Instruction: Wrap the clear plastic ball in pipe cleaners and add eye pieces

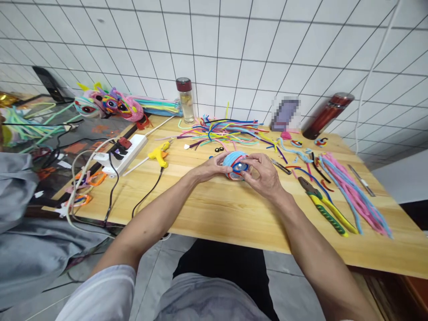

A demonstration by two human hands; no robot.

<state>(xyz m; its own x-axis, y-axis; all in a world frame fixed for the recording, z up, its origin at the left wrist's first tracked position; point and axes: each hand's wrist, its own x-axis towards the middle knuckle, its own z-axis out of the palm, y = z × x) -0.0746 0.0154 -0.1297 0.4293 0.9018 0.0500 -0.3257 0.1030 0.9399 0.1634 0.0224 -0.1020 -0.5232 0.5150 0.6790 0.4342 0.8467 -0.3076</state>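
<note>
Near the table's middle is a rounded form wrapped in light-blue pipe cleaner (233, 158), with a red and a dark-blue ring around a clear, shiny part on its front. My left hand (214, 168) grips it from the left, thumb across the front. On the right, my right hand (263, 173) has its fingers closed at the dark-blue ring (240, 166); the fingertips partly cover it. Just beyond lie two small black rings (219, 149) and a pile of multicoloured pipe cleaners (224, 129).
A yellow glue gun (159, 154) and white power strip (129, 154) with cables lie left. Pliers (326, 206), tweezers (281, 166) and pink and blue pipe cleaners (356, 191) lie right. A glass bottle (186, 100) and red flask (329, 115) stand behind. Someone's grey clothing (20, 249) shows left.
</note>
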